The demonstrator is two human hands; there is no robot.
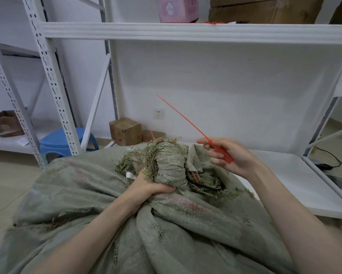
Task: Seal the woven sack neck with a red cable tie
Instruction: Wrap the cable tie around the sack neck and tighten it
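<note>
Between right fingers (215,153), red cable tie (186,119)

Both arms are bare: the slim bare left forearm (99,220) and slim bare right forearm (290,206) are uncovered skin down to the lower edge. The bare left hand (148,187) and bare right hand (240,155) are long-fingered.

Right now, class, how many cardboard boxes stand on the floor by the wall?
2. The larger box stands left of the socket; the smaller box sits right of it, partly behind the sack, which may hide more.
</note>
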